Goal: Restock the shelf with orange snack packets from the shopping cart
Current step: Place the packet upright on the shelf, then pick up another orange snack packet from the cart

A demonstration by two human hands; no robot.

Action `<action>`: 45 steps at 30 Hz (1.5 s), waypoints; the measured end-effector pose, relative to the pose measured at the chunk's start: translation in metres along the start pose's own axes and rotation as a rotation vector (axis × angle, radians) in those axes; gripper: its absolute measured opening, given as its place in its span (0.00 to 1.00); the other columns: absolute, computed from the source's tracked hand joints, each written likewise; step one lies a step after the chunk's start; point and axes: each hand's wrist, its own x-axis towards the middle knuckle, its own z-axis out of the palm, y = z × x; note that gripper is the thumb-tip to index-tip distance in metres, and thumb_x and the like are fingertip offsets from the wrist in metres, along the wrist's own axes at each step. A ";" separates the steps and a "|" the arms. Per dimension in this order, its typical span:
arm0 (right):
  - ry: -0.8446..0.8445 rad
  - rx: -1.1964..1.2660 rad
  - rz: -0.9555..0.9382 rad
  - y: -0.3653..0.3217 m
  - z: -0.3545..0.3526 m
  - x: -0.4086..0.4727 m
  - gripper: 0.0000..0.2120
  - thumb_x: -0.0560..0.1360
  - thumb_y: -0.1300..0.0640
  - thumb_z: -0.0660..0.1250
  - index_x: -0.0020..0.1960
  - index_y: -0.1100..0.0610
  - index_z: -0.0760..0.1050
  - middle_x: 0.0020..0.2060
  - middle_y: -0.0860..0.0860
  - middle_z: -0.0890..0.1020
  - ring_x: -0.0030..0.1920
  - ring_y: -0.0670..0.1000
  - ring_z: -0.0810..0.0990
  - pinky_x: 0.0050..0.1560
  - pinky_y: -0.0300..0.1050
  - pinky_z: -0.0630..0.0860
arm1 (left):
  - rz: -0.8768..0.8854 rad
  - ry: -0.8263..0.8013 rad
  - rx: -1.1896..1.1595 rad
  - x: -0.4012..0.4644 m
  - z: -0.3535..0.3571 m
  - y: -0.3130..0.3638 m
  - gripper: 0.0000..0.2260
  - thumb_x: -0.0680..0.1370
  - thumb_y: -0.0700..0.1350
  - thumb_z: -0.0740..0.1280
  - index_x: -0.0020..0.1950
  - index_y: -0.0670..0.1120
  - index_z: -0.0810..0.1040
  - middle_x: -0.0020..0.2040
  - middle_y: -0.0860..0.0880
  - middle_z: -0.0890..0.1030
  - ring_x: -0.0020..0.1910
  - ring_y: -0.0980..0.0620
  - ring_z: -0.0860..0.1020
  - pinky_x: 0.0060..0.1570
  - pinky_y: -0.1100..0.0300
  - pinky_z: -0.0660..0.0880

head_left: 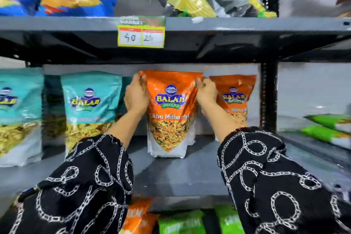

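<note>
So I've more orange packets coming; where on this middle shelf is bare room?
Bare shelf in front of the held orange packet, and right of the back orange packet up to the upright. Crowded left, with teal packets.

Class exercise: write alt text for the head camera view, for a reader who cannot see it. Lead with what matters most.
Both hands, left hand and right hand, hold an upright orange snack packet by its top corners on the grey middle shelf. A second orange packet stands behind to the right, teal packets to the left.
</note>
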 end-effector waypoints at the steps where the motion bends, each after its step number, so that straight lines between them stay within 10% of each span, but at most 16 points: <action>1: -0.018 0.004 0.012 0.000 0.006 -0.004 0.12 0.80 0.56 0.58 0.47 0.61 0.77 0.41 0.58 0.82 0.45 0.58 0.79 0.36 0.41 0.67 | -0.016 -0.012 0.018 0.001 0.000 -0.006 0.15 0.81 0.56 0.50 0.56 0.49 0.69 0.51 0.35 0.81 0.51 0.33 0.78 0.42 0.49 0.70; 3: -0.028 0.022 0.024 0.001 0.015 -0.010 0.12 0.80 0.59 0.57 0.53 0.62 0.77 0.50 0.62 0.82 0.52 0.61 0.79 0.42 0.35 0.72 | -0.067 -0.023 0.059 0.002 -0.001 -0.016 0.16 0.81 0.57 0.49 0.59 0.49 0.68 0.53 0.35 0.81 0.52 0.34 0.78 0.44 0.48 0.71; 8: -0.038 0.008 0.053 -0.004 0.025 -0.010 0.16 0.81 0.50 0.56 0.58 0.61 0.74 0.55 0.62 0.81 0.58 0.63 0.78 0.58 0.58 0.76 | -0.110 -0.039 -0.044 -0.007 0.005 -0.011 0.19 0.80 0.53 0.56 0.63 0.39 0.61 0.60 0.33 0.76 0.56 0.33 0.76 0.49 0.44 0.73; 13: -0.045 -0.071 -0.102 0.002 0.006 -0.027 0.30 0.79 0.49 0.58 0.75 0.57 0.50 0.73 0.60 0.63 0.71 0.60 0.65 0.69 0.56 0.67 | 0.019 0.073 0.036 -0.050 0.018 0.010 0.33 0.78 0.48 0.60 0.75 0.39 0.44 0.77 0.37 0.51 0.76 0.39 0.52 0.74 0.46 0.53; 21: 0.245 -0.115 -0.456 0.057 -0.141 -0.090 0.16 0.79 0.55 0.59 0.66 0.59 0.67 0.62 0.56 0.73 0.62 0.54 0.72 0.65 0.46 0.69 | 0.777 -0.278 -0.124 -0.187 0.066 0.098 0.29 0.76 0.43 0.63 0.74 0.37 0.57 0.75 0.37 0.61 0.75 0.43 0.59 0.74 0.48 0.58; 30: 0.572 -0.483 -0.339 0.138 -0.350 -0.160 0.08 0.79 0.59 0.58 0.53 0.60 0.74 0.47 0.49 0.75 0.49 0.51 0.74 0.54 0.41 0.69 | 0.976 -0.713 -0.325 -0.370 0.109 0.232 0.21 0.76 0.43 0.60 0.68 0.38 0.69 0.69 0.38 0.71 0.68 0.40 0.70 0.68 0.46 0.69; 35: 0.600 -0.681 -0.068 0.199 -0.463 -0.224 0.09 0.79 0.54 0.57 0.47 0.55 0.74 0.40 0.50 0.78 0.42 0.51 0.76 0.45 0.42 0.69 | 1.046 -0.834 -0.492 -0.487 0.127 0.278 0.18 0.73 0.44 0.64 0.61 0.39 0.76 0.62 0.39 0.79 0.62 0.41 0.77 0.64 0.50 0.70; 41: 0.198 -0.985 0.596 0.290 -0.564 -0.334 0.11 0.80 0.54 0.58 0.53 0.61 0.75 0.44 0.65 0.83 0.46 0.66 0.81 0.43 0.57 0.77 | 1.068 -1.265 -0.541 -0.631 0.150 0.285 0.24 0.64 0.44 0.76 0.57 0.39 0.79 0.57 0.41 0.82 0.56 0.44 0.81 0.54 0.54 0.78; 45: -0.166 -1.093 0.982 0.326 -0.600 -0.403 0.13 0.79 0.52 0.59 0.57 0.57 0.75 0.54 0.64 0.81 0.54 0.63 0.79 0.53 0.55 0.77 | 1.009 -1.860 -0.322 -0.713 0.161 0.271 0.25 0.77 0.52 0.62 0.71 0.44 0.62 0.73 0.44 0.64 0.72 0.44 0.62 0.71 0.49 0.61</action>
